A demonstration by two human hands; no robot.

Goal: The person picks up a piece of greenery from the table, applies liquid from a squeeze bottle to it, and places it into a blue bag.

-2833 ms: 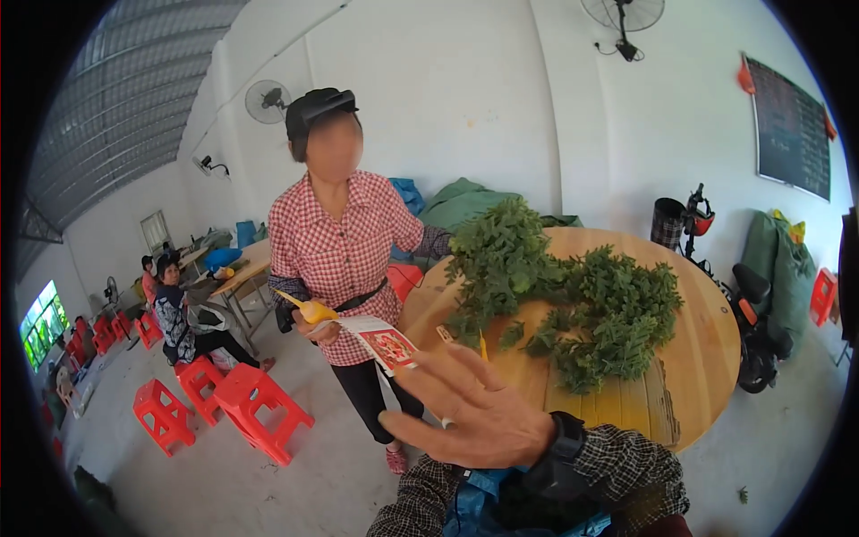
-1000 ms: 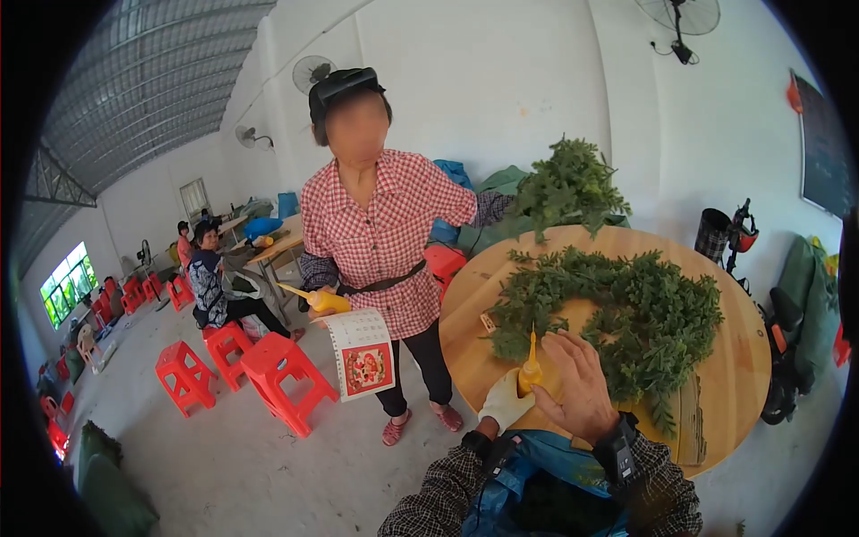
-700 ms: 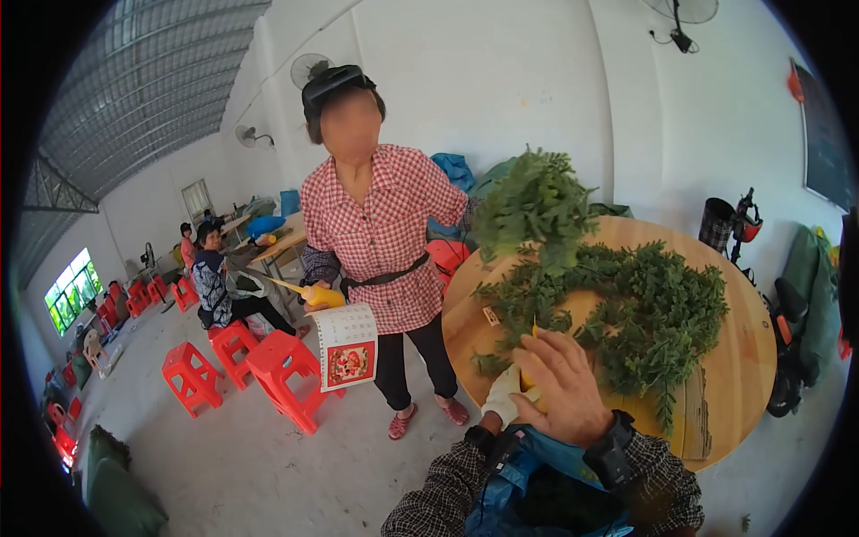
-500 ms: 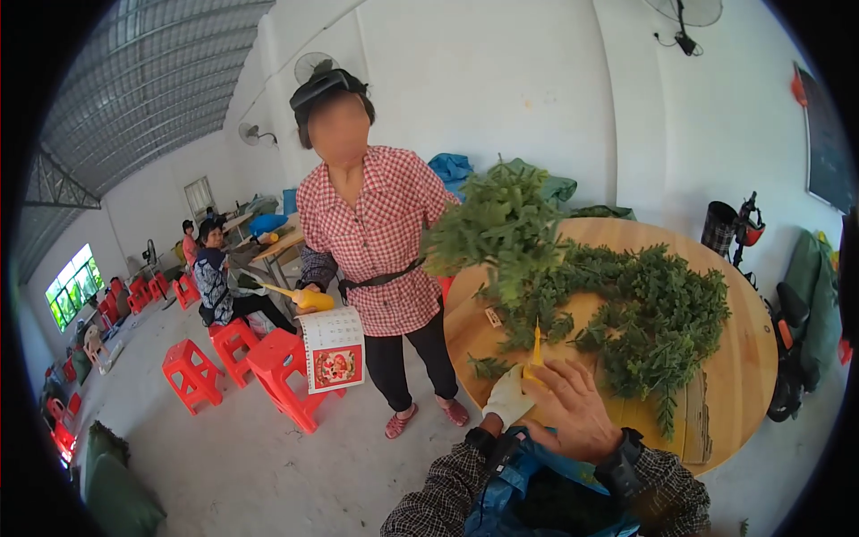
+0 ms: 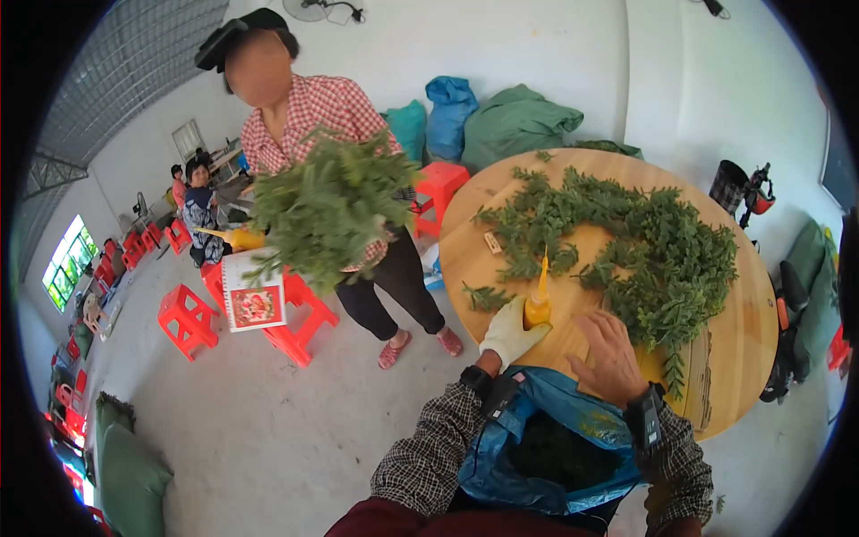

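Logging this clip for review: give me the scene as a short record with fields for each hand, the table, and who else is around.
left hand: gloved in white, holding a yellow squeeze bottle upright at the table edge
right hand: bare, palm down on the round wooden table, fingers spread
table contents: green leafy sprigs spread in a loose ring
lap: open blue bag with dark greens inside
nearby person: stands left of the table, holding a big green bunch
floor: red plastic stools
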